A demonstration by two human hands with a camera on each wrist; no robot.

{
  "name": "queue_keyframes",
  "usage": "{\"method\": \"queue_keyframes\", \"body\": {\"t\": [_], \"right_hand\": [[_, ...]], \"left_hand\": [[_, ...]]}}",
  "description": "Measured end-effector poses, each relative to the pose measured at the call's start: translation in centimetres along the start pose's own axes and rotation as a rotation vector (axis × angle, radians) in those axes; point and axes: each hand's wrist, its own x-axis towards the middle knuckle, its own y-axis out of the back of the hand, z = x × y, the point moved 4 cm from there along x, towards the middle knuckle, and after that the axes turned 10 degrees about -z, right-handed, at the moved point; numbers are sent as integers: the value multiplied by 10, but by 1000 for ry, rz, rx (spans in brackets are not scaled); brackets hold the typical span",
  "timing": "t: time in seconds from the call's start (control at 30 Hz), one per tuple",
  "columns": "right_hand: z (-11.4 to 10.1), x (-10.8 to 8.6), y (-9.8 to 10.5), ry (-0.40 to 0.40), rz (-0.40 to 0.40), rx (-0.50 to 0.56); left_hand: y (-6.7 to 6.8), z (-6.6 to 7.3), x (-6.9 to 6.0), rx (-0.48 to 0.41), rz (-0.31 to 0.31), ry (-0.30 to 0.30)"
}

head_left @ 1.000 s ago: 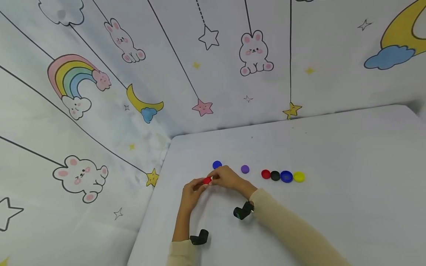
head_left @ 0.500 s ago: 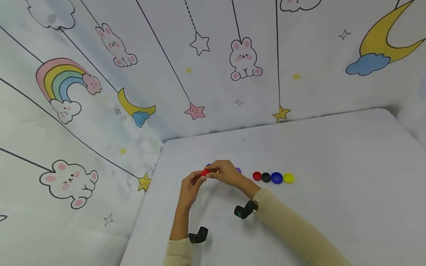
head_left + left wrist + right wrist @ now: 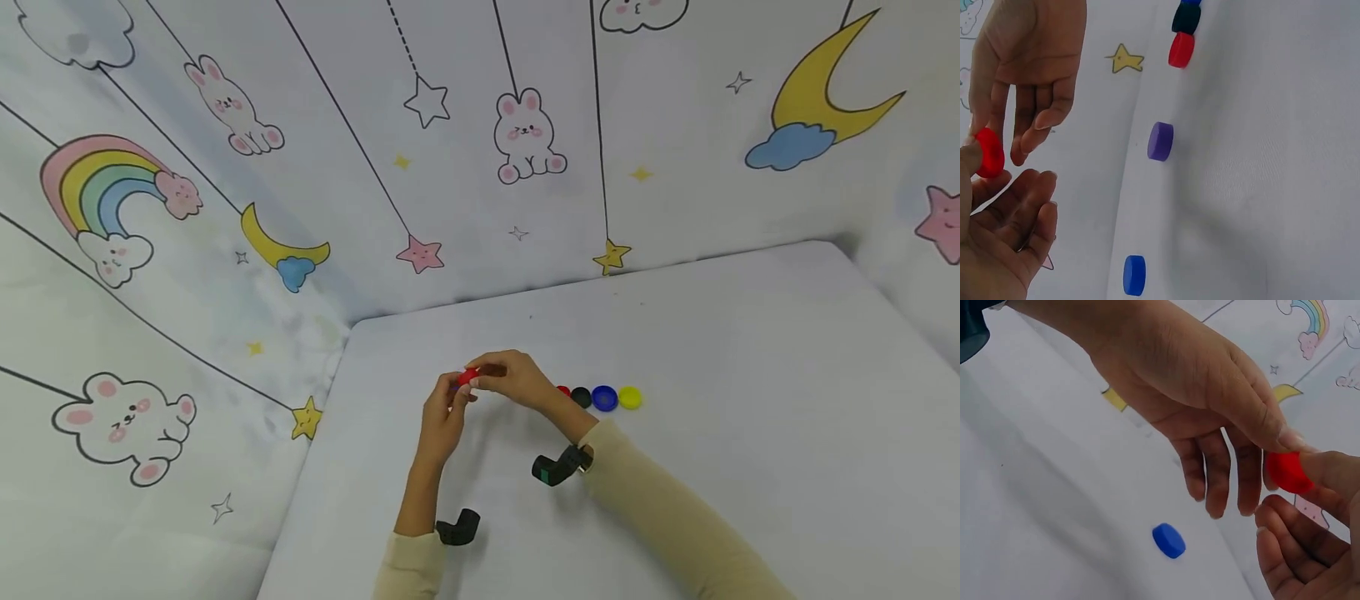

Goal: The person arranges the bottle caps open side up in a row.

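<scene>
A red bottle cap (image 3: 468, 377) is held up above the table between both hands. My left hand (image 3: 442, 423) pinches it with thumb and index finger from the left; its other fingers curl loosely in the left wrist view. From the right, my right hand (image 3: 519, 380) pinches the same cap (image 3: 1288, 472) by its edge, its remaining fingers hanging down. Below the hands, a purple cap (image 3: 1160, 141) and a blue cap (image 3: 1134, 275) lie apart on the table. In the head view the hands hide these two.
To the right lies a touching row: another red cap (image 3: 562, 391) partly covered by the hand, a dark cap (image 3: 581, 397), a wider blue cap (image 3: 604, 398) and a yellow cap (image 3: 630, 397). The white table (image 3: 720, 467) meets a cartoon-printed backdrop (image 3: 465, 217) behind and left.
Both hands have lifted the red cap higher and moved it toward the back of the table. The head view has shifted right. The row of caps has stayed put.
</scene>
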Motion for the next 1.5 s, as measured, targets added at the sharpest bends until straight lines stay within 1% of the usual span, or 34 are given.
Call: {"method": "queue_keyframes", "body": {"t": [0.17,0.3,0.43,0.5,0.53,0.57,0.6,0.73,0.77,0.8,0.9,1.0,1.07,1.13,1.3,1.5], "right_hand": [[1,-3,8,-22,3,92],[4,-6,11,-54,0,163],[7,-10,14,-86,6,227],[8,-13,15,-99,13,246],[3,-15,16,-104,13,253],[2,-16,16,-108,14,255],[2,-16,16,-112,15,254],[-1,-18,17,-123,36,237],[3,-17,16,-120,46,229],[2,-18,17,-116,55,218],[-3,-21,18,-96,69,176],[-4,-25,18,-64,59,125],[-4,-27,17,-43,49,94],[-3,-30,18,-23,58,59],[-3,-37,21,12,99,-17],[-1,-43,25,21,114,-125]], "left_hand": [[-8,9,8,37,-7,-45],[-11,17,12,96,4,-91],[-16,21,15,163,18,-143],[-18,21,17,179,26,-163],[-19,21,17,172,31,-160],[-19,21,17,157,36,-150],[-19,26,16,129,37,-131],[-15,49,14,-25,32,-57],[-13,55,13,-60,27,-41],[-12,61,13,-97,18,-35],[-11,60,16,-187,-12,0],[-12,56,18,-271,-26,64],[-13,54,18,-308,-34,99],[-14,53,19,-342,-47,119],[-18,54,21,-389,-94,141],[-23,51,22,-413,-137,170]]}}
